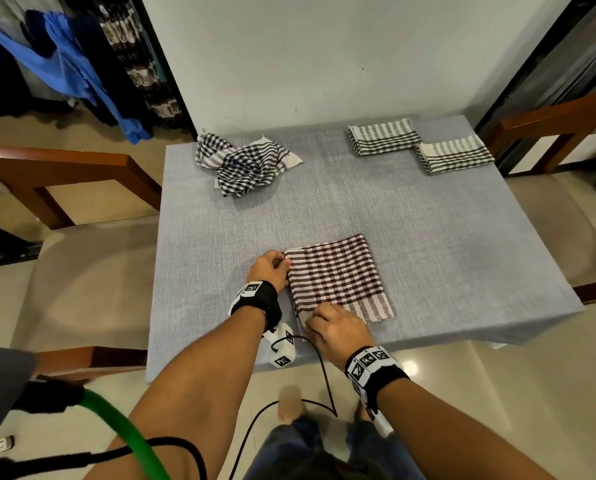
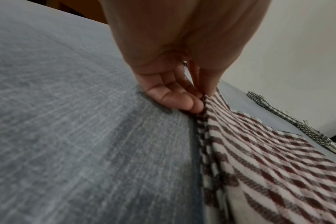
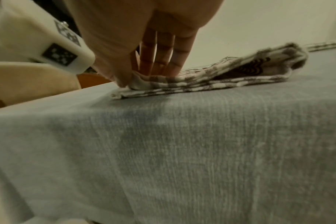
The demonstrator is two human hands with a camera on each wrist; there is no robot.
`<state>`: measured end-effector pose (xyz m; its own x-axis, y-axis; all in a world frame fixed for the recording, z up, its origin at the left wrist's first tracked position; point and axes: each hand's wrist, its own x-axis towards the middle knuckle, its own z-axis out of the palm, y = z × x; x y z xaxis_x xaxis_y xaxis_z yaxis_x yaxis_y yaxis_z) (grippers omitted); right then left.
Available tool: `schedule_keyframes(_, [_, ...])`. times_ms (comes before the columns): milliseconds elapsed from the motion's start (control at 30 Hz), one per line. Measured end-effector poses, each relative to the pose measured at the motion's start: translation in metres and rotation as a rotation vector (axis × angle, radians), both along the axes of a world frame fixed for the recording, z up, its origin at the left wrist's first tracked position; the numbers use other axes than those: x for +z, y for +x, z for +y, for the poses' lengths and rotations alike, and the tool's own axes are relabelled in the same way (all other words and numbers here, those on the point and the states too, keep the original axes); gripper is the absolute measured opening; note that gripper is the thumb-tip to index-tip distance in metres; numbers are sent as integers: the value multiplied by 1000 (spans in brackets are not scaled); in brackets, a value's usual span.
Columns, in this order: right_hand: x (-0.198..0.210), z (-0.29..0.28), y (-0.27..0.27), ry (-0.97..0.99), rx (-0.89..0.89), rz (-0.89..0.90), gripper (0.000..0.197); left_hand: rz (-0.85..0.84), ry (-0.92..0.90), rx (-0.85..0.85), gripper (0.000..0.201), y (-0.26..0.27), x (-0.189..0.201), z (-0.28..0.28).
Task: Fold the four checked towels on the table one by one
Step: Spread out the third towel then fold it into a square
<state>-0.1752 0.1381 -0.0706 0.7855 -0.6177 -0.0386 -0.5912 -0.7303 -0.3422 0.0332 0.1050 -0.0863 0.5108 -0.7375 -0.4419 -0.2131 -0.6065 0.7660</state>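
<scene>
Brown towel (image 1: 338,278) lay part-folded near the table (image 1: 445,237) front edge. I saw my left hand (image 1: 270,270) pinching its far-left corner, my right hand (image 1: 338,329) pinching the near-left corner.

Four checked towels lie on one table (image 1: 428,237): one brown-and-white towel (image 1: 338,275) folded flat at the near edge, one black-and-white towel (image 1: 244,161) crumpled at the far left, and two folded grey-striped towels (image 1: 383,136) (image 1: 454,155) at the far right. Two hands, the left hand (image 1: 268,268) and the right hand (image 1: 338,327), are in view, each arm wearing one wristband. Two wooden chairs (image 1: 64,168) (image 1: 559,123) stand at the table, one on each side.
</scene>
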Motion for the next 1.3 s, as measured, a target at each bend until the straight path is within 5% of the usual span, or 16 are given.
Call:
schedule_keyframes(133, [-2, 5, 2, -37, 7, 38, 16, -22, 6, 24, 9, -1, -5, 0])
schedule_keyframes(267, [3, 5, -3, 41, 15, -1, 44, -16, 15, 40, 7, -2, -5, -1])
schedule_keyframes(433, [-4, 6, -7, -37, 16, -15, 18, 21, 9, 71, 8, -1, -5, -1])
schedule_keyframes(633, [-4, 12, -5, -102, -10, -19, 15, 29, -23, 56, 6, -1, -5, 1])
schedule_keyframes(800, [7, 1, -14, -85, 89, -18, 36, -241, -43, 4, 21, -8, 5, 5])
schedule_keyframes(900, [12, -23, -25, -57, -106, 10, 48, -595, -137, -36, 37, -24, 18, 13])
schedule_keyframes(967, [8, -43, -31, -33, -271, 26, 55, -769, -217, -246, 43, -41, 20, 19])
schedule_keyframes(1100, [-8, -72, -37, 1, -206, 189, 77, -853, -159, -681, 60, -80, 5, 27])
schedule_keyframes(1300, [-31, -90, -56, 54, -183, 331, 80, -874, 43, -668, 76, -80, -26, 34])
